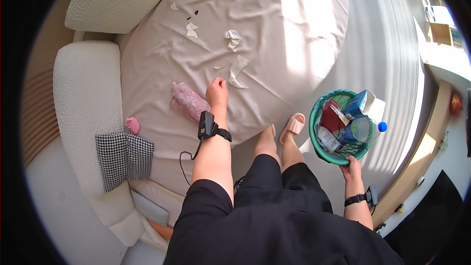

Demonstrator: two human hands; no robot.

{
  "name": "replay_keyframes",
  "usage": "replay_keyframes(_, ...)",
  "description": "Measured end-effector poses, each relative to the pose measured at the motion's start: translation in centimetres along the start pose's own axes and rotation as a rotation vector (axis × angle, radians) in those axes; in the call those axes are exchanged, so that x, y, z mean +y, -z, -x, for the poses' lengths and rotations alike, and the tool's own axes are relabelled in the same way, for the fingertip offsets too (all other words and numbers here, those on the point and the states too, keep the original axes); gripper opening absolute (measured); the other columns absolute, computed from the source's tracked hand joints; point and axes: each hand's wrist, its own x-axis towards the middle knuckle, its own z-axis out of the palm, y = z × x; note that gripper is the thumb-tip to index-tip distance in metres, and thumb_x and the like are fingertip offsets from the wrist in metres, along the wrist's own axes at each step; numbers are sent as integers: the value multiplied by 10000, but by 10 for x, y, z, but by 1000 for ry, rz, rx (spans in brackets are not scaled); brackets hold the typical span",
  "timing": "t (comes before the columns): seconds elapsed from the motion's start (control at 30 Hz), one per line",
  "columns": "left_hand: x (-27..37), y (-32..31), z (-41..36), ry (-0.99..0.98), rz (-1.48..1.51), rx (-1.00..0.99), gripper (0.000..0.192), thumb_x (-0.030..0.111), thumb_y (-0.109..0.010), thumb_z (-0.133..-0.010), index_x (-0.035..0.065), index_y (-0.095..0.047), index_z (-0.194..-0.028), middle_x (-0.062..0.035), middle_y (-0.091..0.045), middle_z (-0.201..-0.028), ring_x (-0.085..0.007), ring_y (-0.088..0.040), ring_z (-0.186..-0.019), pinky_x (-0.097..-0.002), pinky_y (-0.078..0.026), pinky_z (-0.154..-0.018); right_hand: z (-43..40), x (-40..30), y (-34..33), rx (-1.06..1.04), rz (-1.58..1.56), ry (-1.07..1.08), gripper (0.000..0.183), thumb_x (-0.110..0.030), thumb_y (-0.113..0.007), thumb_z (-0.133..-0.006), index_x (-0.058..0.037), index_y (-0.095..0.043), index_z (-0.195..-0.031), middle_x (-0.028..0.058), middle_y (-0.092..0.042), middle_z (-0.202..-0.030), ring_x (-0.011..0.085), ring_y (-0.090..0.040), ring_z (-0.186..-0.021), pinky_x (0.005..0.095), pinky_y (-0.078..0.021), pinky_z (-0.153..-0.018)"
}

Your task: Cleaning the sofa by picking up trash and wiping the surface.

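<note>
My left hand (pixel 216 90) is over the rumpled beige sheet (pixel 191 60) of a rounded bed, its fingers curled inward. Whether anything sits inside them is hidden. Close to it on the right lies a crumpled strip of white tissue (pixel 238 71); on the left is a fuzzy pink cloth bundle (pixel 189 99). My right hand (pixel 351 169) grips the rim of a green waste basket (pixel 315 117), held above the floor. Inside are a clear plastic bottle with a blue cap (pixel 382 127), a blue-and-white carton (pixel 362 103) and a dark red packet (pixel 331 116).
More tissue (pixel 233 39), paper scraps (pixel 191 30) and dark bits (pixel 196 12) are scattered farther up the sheet. A houndstooth cushion (pixel 125 160) and pink claw-like object (pixel 132 125) lie by the white padded backrest (pixel 88 110). A wooden-edged cabinet (pixel 415 154) stands at right.
</note>
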Motion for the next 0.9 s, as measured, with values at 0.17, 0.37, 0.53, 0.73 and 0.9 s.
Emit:
replay_keyframes(0.17, 33, -68, -6, 51, -154, 128, 89, 168, -613, -725, 99, -587, -775, -72, -573, -828, -267, -553, -781, -384, -451, -650, -13, 6, 4, -64, 32, -8, 224, -44, -477, -708, -12, -477, -930, 96, -560, -842, 239, -594, -695, 361, -523, -560)
replay_keyframes(0.37, 77, -66, -15, -194, -88, 171, 62, 158, -614, -715, 125, -568, -740, -15, -551, -747, -238, -543, -764, -370, -445, -639, -19, -12, 16, -26, 49, 30, 223, -30, -461, -708, 19, -449, -925, 120, -541, -794, 243, -592, -613, 350, -533, -505)
replay_keyframes(0.53, 98, -27, -98, -272, -203, 212, 128, 158, -633, -707, 137, -596, -828, -48, -549, -882, -237, -534, -870, -357, -446, -704, -18, -3, 8, -14, 3, 66, 249, -25, -445, -708, 11, -449, -954, 107, -539, -832, 247, -596, -653, 365, -539, -516)
replay_keyframes(0.73, 81, -31, -120, -206, -272, 25, 124, 155, -622, -709, 138, -604, -830, -33, -577, -841, -238, -550, -843, -374, -450, -698, -29, 5, 7, 37, -111, 92, 282, -23, -451, -709, -1, -444, -990, 112, -542, -880, 251, -593, -716, 380, -537, -548)
replay_keyframes(0.9, 21, 32, -174, 50, -172, 133, 179, 152, -629, -702, 148, -604, -879, -25, -576, -913, -224, -546, -888, -357, -454, -721, -50, 11, 8, 26, -131, 53, 264, -34, -466, -715, 4, -456, -976, 105, -544, -890, 241, -588, -729, 377, -535, -596)
